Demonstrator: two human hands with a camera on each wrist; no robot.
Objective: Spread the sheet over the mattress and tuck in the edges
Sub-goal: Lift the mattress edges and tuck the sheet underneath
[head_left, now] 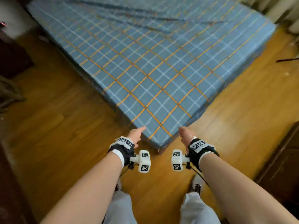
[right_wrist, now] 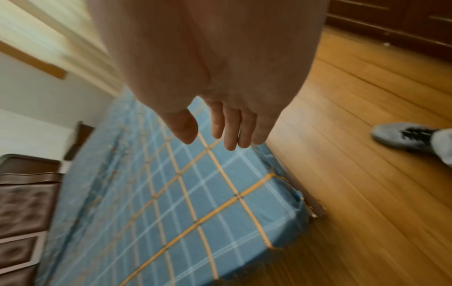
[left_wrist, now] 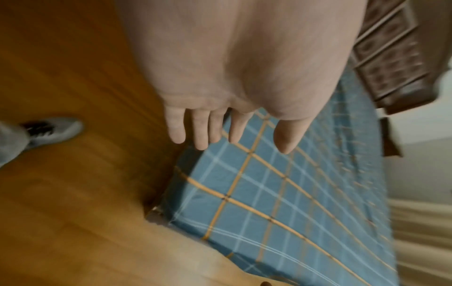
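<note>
Both hands are hovering at the near corner of the bed, the left hand (head_left: 135,135) and right hand (head_left: 186,135) each showing a loose, empty grip with fingers relaxed. The blue plaid sheet (head_left: 145,70) is lying spread over the mattress (head_left: 161,145), its corner looking tucked. Risk, as I judge it: tugging here could be pulling the far side loose, where diagonal wrinkles (head_left: 145,18) are showing. The wooden floor (head_left: 64,126) is giving walking room both sides; a dark cabinet (head_left: 283,167) is crowding the right.
</note>
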